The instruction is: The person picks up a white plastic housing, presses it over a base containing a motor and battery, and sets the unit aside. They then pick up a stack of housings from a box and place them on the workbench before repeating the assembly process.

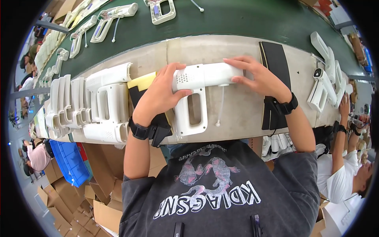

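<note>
A white plastic gun-shaped casing [216,75] lies on the bench in front of me, its loop handle pointing toward me. My left hand [160,93] grips its left end, beside a patch of small vent holes, with the thumb along the underside. Around the right end of the barrel, my right hand [258,77] has its fingers above and its thumb below. From under the barrel hangs a thin white cord [222,104] with a small knob at its tip. Both wrists wear black straps.
White casing halves [108,104] are lined up at left, near a yellow strip [141,81]. At right lie a black pad [275,59] and white gun-shaped units [324,89], near a co-worker's hand [344,106]. Open shells with wiring [109,19] rest on the green belt [237,21].
</note>
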A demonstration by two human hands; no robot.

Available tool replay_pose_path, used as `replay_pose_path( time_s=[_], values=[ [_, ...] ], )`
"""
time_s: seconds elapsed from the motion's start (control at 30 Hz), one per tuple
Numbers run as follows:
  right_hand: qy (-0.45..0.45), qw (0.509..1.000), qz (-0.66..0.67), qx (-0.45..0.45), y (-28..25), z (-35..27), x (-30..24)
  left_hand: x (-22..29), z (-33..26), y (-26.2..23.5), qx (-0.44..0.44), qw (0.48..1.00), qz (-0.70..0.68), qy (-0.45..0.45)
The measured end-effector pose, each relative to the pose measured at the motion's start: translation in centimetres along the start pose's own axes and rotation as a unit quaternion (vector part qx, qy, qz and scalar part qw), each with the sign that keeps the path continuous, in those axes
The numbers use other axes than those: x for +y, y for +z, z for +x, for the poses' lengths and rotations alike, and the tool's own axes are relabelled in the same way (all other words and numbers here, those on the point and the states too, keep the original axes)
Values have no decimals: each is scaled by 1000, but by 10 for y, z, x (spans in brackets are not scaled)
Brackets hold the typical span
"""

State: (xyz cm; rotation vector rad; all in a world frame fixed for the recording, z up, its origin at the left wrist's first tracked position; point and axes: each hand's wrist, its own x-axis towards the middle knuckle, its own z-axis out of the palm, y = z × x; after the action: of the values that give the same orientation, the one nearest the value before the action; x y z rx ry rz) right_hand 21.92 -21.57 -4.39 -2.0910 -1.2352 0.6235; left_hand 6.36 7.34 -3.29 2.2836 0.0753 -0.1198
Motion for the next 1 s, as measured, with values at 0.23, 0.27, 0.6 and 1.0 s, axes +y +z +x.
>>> replay_pose_path(
  time_s=[0.23, 0.27, 0.6, 1.0],
  values=[
    [78, 992, 98, -29, -5, 11, 7, -11, 25, -10, -100, 990, 93, 23],
    [72, 992, 95, -26, -2, 10, 8, -13, 24, -13, -95, 990, 98, 24],
    [34, 871, 478, 113, -11, -74, -48, 94, -38, -6, -43, 999, -13, -7],
    [19, 872, 441, 210, -3, -135, -66, 106, -50, 28, -33, 988, -120, 95]
  ],
)
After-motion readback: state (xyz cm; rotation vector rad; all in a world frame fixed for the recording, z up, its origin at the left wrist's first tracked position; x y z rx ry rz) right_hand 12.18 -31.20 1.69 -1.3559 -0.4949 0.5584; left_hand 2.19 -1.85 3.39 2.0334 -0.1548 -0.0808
